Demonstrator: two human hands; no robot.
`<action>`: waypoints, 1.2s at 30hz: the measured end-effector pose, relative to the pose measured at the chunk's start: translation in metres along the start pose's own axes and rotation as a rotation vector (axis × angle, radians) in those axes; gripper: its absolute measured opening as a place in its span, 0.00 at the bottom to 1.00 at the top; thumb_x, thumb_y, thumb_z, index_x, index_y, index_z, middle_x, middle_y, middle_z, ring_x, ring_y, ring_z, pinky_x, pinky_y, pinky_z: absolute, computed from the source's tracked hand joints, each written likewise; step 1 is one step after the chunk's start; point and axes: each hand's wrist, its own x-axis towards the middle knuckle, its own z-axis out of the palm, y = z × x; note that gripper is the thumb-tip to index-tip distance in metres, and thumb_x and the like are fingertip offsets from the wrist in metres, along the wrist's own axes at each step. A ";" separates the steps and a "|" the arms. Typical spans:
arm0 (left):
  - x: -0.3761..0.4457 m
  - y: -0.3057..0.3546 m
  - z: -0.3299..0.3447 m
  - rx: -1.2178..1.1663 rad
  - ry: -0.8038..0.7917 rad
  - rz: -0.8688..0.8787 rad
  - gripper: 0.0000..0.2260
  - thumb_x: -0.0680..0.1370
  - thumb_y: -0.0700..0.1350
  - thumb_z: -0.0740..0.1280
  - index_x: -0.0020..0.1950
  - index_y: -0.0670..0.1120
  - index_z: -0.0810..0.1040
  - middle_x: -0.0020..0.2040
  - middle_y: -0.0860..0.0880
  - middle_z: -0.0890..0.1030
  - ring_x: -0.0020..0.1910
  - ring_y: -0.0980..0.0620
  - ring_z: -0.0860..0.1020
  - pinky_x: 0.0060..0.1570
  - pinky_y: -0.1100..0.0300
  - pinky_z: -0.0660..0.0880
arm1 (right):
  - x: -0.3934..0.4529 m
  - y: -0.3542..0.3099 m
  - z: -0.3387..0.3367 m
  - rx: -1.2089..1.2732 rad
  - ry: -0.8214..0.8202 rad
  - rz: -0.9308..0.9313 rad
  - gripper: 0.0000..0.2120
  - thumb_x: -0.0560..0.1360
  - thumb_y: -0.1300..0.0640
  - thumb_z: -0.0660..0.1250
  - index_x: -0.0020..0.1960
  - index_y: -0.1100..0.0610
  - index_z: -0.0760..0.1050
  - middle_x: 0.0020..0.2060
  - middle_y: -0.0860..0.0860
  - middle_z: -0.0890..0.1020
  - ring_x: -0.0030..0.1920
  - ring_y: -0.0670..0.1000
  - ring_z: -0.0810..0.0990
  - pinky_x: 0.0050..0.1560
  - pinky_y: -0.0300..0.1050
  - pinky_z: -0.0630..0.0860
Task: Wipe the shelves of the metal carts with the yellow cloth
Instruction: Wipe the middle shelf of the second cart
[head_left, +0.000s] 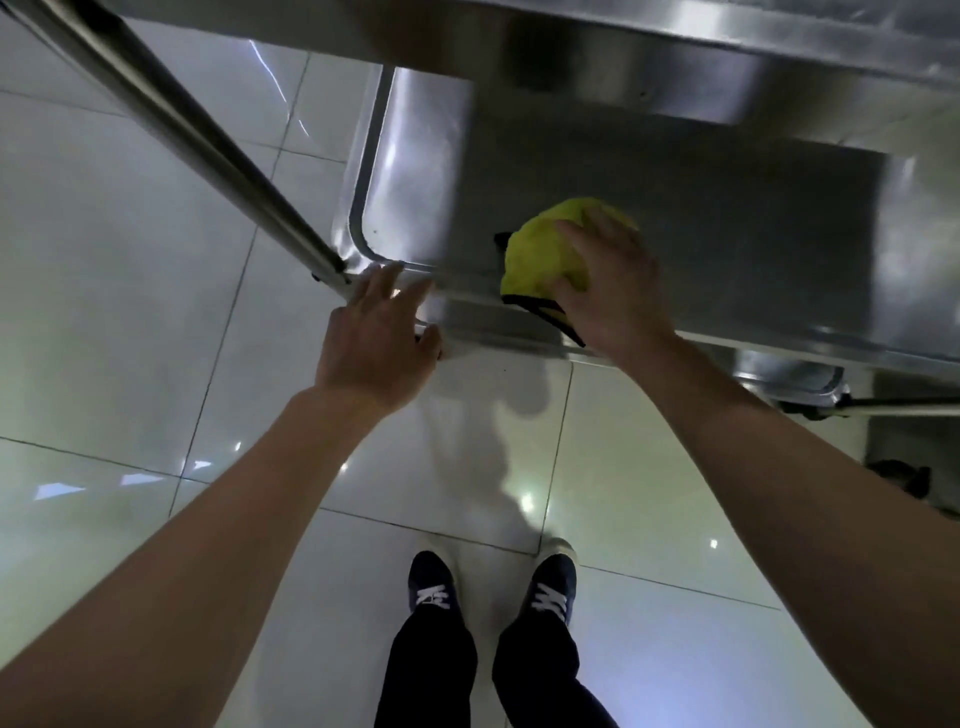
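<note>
Steel tubing of the cart post (208, 150) is seen at far left, slanting down to the shelf (701, 208) corner, where the left hand (376, 338) is rested with fingers spread on the rim. Rightward, the bunched cloth (540, 260), soft yellow with dark edging, is pressed flat under the right hand (608, 280), fingers spread, near the front lip. Unwiped brushed metal probably lies beyond and to the right.

The yellow cloth (545, 260) is lying bunched up with its dark edging showing, and I'm pressing it under my right hand (608, 283) onto the lower shelf (727, 249) of the steel cart, near the front rim. That shelf is sitting dull and shadowed beneath the upper shelf (675, 78), with its raised lip curving round the left corner.
</note>
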 end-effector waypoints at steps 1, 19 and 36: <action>0.004 -0.004 0.004 -0.002 0.016 0.005 0.22 0.79 0.46 0.65 0.74 0.52 0.70 0.77 0.47 0.66 0.77 0.46 0.59 0.68 0.43 0.69 | 0.004 0.000 0.006 -0.004 0.006 0.002 0.26 0.76 0.48 0.66 0.73 0.46 0.68 0.76 0.52 0.64 0.74 0.60 0.61 0.73 0.59 0.61; 0.025 -0.035 0.058 0.129 0.305 -0.003 0.19 0.76 0.49 0.67 0.67 0.56 0.78 0.69 0.48 0.74 0.71 0.44 0.69 0.58 0.46 0.69 | 0.024 -0.031 0.062 -0.016 0.053 -0.148 0.22 0.80 0.60 0.57 0.73 0.52 0.66 0.79 0.53 0.54 0.78 0.59 0.50 0.72 0.71 0.49; 0.025 -0.068 0.090 0.090 0.518 0.045 0.26 0.74 0.43 0.68 0.72 0.54 0.72 0.72 0.46 0.69 0.73 0.45 0.66 0.58 0.46 0.69 | 0.073 -0.053 0.086 -0.101 0.068 -0.217 0.24 0.80 0.54 0.57 0.75 0.43 0.64 0.80 0.52 0.53 0.79 0.57 0.51 0.72 0.73 0.44</action>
